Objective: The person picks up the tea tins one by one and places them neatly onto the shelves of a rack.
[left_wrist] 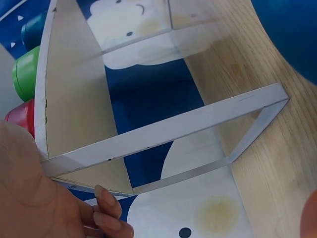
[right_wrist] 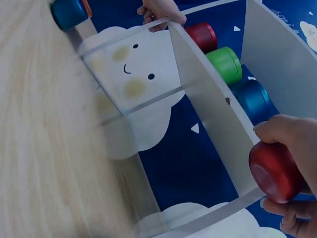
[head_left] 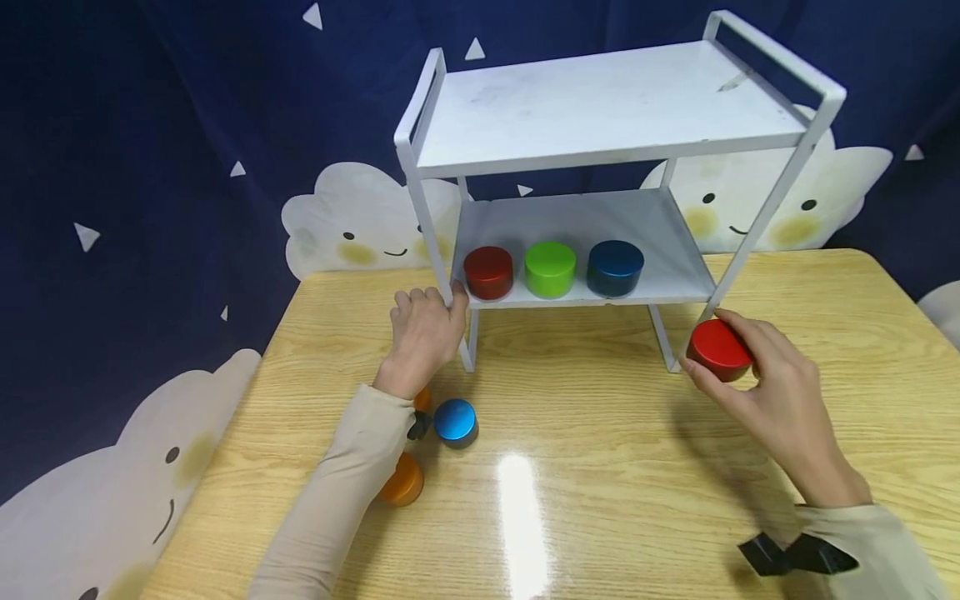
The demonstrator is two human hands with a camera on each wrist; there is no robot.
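Right hand: I logged the right hand (head_left: 791,400) gripping, its thumb on the left near side of the held red canister (head_left: 718,348) and its fingers round the right far side.
Held canister vs. grip: It sat between thumb and fingertips, ahead of the palm, with its flat top uncovered in my head view. The right wrist view showed me its round base, raised off the table (head_left: 600,450).
Held canister vs. rack: It was beside the near right upright (head_left: 777,196) of the white rack (head_left: 600,108), by the right end of the lower shelf (head_left: 540,215). I could not tell whether the two touched.
Left hand: The left hand (head_left: 423,333) held the rack at the lower shelf's near left corner, thumb toward the shelf, the other fingers curled on the left.
Shelf row: Along the near edge I noted, left to right, a dark red canister (head_left: 489,273), a green canister (head_left: 550,269) and a dark blue canister (head_left: 615,268), set apart.
Table, near left: A bright blue canister (head_left: 456,422) stood right of the left sleeve (head_left: 337,492); an orange canister (head_left: 405,481), nearer, was partly covered by it. A second orange canister (head_left: 423,401) was mostly hidden at the wrist.
Far side: A navy curtain (head_left: 150,125) with cloud prints.
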